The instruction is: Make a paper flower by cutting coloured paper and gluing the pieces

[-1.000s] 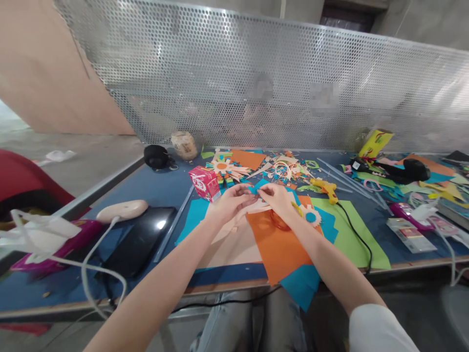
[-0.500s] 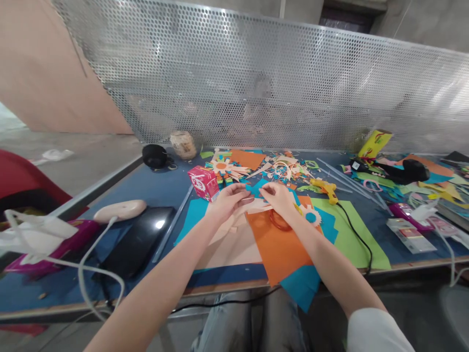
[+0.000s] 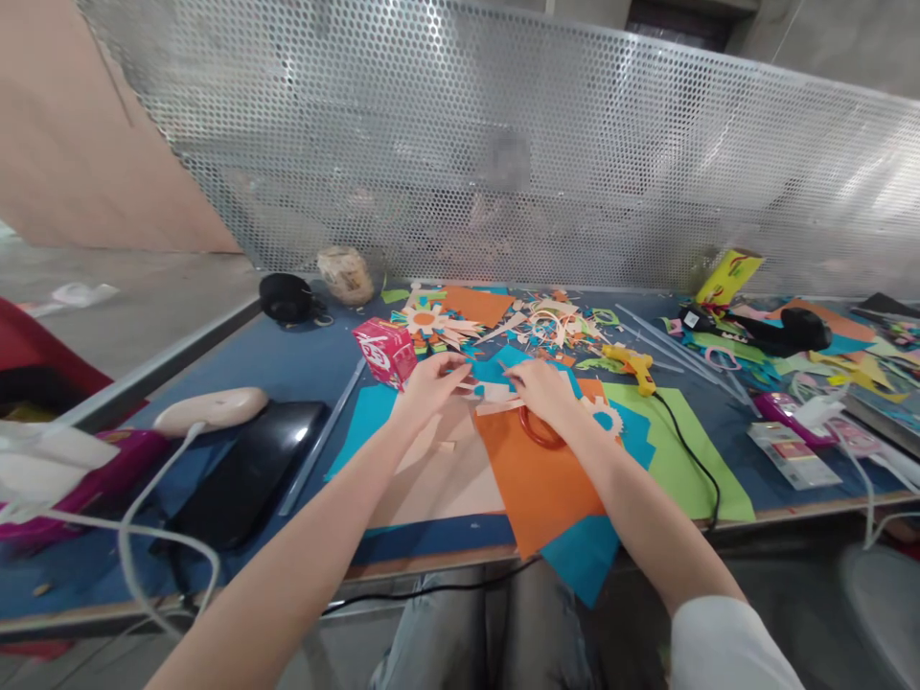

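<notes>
My left hand (image 3: 429,383) and my right hand (image 3: 540,386) are close together over the middle of the table, both pinching a small peach paper cut-out (image 3: 495,393). The fingers of both hands are closed on it. Under the hands lie an orange sheet (image 3: 536,474), a peach sheet (image 3: 438,479) and teal paper (image 3: 503,362). Orange-handled scissors (image 3: 538,431) rest on the orange sheet just below my right hand. A white and teal paper flower (image 3: 605,418) lies to the right of that hand.
A red carton (image 3: 384,352) stands left of the hands. A yellow glue gun (image 3: 628,362) with a black cord lies on green paper (image 3: 682,450). Paper scraps (image 3: 553,324) pile at the back. A black pad (image 3: 248,479) and pale iron-like device (image 3: 208,410) sit left. Perforated metal screen (image 3: 503,144) behind.
My hands have drawn slightly apart and lower, so the peach cut-out shows between them. The view has shifted a little to the right and down.
</notes>
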Demonstrator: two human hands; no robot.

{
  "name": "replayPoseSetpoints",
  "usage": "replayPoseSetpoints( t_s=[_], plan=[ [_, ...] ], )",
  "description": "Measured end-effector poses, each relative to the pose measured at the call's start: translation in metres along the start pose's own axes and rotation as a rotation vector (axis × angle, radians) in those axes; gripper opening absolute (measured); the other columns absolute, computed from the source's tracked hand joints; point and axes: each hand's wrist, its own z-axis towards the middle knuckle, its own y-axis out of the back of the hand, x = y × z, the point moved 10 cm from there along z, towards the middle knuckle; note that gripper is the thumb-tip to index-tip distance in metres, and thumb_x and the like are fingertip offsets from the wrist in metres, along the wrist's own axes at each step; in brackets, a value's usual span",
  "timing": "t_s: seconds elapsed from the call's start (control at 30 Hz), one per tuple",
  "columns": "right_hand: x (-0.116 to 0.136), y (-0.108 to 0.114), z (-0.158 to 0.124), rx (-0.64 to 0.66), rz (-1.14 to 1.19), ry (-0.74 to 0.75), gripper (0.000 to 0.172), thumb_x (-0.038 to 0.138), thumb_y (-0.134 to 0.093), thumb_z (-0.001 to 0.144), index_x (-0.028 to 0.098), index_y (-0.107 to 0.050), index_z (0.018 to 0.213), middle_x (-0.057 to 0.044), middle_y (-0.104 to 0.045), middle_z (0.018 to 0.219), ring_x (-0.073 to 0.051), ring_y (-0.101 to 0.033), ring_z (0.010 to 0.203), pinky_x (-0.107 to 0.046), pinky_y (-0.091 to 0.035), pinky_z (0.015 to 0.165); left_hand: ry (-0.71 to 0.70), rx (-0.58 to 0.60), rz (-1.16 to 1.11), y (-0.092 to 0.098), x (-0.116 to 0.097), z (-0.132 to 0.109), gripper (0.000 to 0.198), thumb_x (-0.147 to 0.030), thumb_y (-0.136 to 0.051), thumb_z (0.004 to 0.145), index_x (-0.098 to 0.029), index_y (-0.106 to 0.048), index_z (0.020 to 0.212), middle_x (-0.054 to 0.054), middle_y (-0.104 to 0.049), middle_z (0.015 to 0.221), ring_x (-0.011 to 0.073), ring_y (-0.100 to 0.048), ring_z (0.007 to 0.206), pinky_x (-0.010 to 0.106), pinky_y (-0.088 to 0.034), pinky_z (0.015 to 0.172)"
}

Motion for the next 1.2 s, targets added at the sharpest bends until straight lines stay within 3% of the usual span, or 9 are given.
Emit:
replayPoseSetpoints(
  t_s=[0.13, 0.27, 0.37, 0.47, 0.57, 0.7, 0.93, 1.07, 1.2],
  plan=[
    [-0.033, 0.040, -0.005, -0.154, -0.178, -0.192, 0.030, 0.017, -0.037, 0.085, 0.017, -0.065, 0.098, -0.011, -0.064, 0.100, -0.022, -0.055, 0.097, -0.032, -0.039, 0.082, -0.009, -0.016, 0.090, 0.003, -0.003, -0.001, 0.024, -0.030, -0.069, 0.061, -0.015, -0.055, 0.073, 0.001, -0.062, 0.065, 0.0169, -0.065, 0.063, 0.026, -0.049, 0.055],
    [-0.104, 0.089, -0.034, -0.358, -0.393, -0.659, 0.037, 0.035, -0.042, 0.084, 0.010, -0.062, 0.102, -0.020, -0.057, 0.110, -0.033, -0.045, 0.108, -0.045, -0.036, 0.084, -0.021, 0.011, 0.136, 0.000, -0.003, -0.002, 0.025, -0.034, -0.065, 0.064, -0.015, -0.056, 0.077, 0.003, -0.064, 0.070, 0.0183, -0.065, 0.069, 0.026, -0.050, 0.056],
    [-0.168, 0.089, -0.068, -0.257, -0.336, -1.084, 0.060, 0.051, -0.047, 0.079, 0.004, -0.054, 0.116, -0.026, -0.048, 0.121, -0.038, -0.041, 0.112, -0.052, -0.034, 0.084, -0.031, 0.018, 0.152, -0.001, -0.001, -0.001, 0.026, -0.036, -0.064, 0.064, -0.015, -0.058, 0.079, 0.004, -0.065, 0.072, 0.0193, -0.066, 0.071, 0.026, -0.050, 0.057],
    [-0.203, 0.067, -0.083, -0.044, -0.237, -1.247, 0.068, 0.060, -0.048, 0.074, 0.011, -0.052, 0.121, -0.026, -0.043, 0.128, -0.042, -0.036, 0.117, -0.060, -0.031, 0.083, -0.044, 0.036, 0.182, -0.002, 0.002, 0.001, 0.026, -0.036, -0.063, 0.065, -0.016, -0.059, 0.081, 0.003, -0.064, 0.074, 0.0192, -0.066, 0.071, 0.025, -0.050, 0.055],
    [-0.213, 0.058, -0.082, -0.010, -0.210, -1.245, 0.062, 0.055, -0.053, 0.074, 0.017, -0.050, 0.122, -0.024, -0.045, 0.127, -0.040, -0.038, 0.118, -0.061, -0.031, 0.083, -0.048, 0.049, 0.189, -0.005, 0.003, 0.001, 0.025, -0.035, -0.062, 0.065, -0.015, -0.058, 0.081, 0.003, -0.063, 0.074, 0.0183, -0.066, 0.070, 0.026, -0.051, 0.056],
    [-0.214, 0.062, -0.081, -0.159, -0.167, -1.231, 0.053, 0.037, -0.063, 0.071, 0.012, -0.053, 0.117, -0.023, -0.048, 0.122, -0.037, -0.043, 0.116, -0.058, -0.033, 0.087, -0.049, 0.117, 0.196, -0.017, -0.001, -0.004, 0.022, -0.033, -0.062, 0.066, -0.014, -0.057, 0.077, 0.003, -0.062, 0.069, 0.0174, -0.064, 0.067, 0.029, -0.052, 0.059],
    [-0.206, 0.093, -0.092, -0.393, -0.101, -1.194, 0.075, 0.037, -0.065, 0.066, 0.006, -0.034, 0.126, -0.024, -0.047, 0.120, -0.032, -0.052, 0.107, -0.044, -0.044, 0.084, -0.067, 0.113, 0.236, -0.019, -0.005, -0.007, 0.021, -0.033, -0.061, 0.067, -0.015, -0.058, 0.076, 0.004, -0.063, 0.067, 0.0177, -0.064, 0.066, 0.030, -0.052, 0.060],
    [-0.184, 0.125, -0.095, -0.704, -0.038, -1.023, 0.062, 0.036, -0.061, 0.066, 0.008, -0.037, 0.116, -0.023, -0.052, 0.110, -0.033, -0.055, 0.099, -0.045, -0.045, 0.080, -0.046, 0.117, 0.192, -0.019, -0.003, -0.006, 0.022, -0.033, -0.060, 0.067, -0.015, -0.056, 0.079, 0.004, -0.063, 0.069, 0.0166, -0.064, 0.065, 0.029, -0.052, 0.059],
    [-0.162, 0.128, -0.080, -0.779, 0.047, -0.808, 0.048, 0.037, -0.058, 0.066, 0.013, -0.040, 0.103, -0.018, -0.054, 0.102, -0.031, -0.056, 0.095, -0.042, -0.045, 0.077, -0.083, 0.188, 0.158, -0.029, -0.009, -0.010, 0.027, -0.038, -0.061, 0.067, -0.016, -0.054, 0.080, 0.003, -0.061, 0.070, 0.0177, -0.064, 0.071, 0.030, -0.053, 0.060]
  ],
)
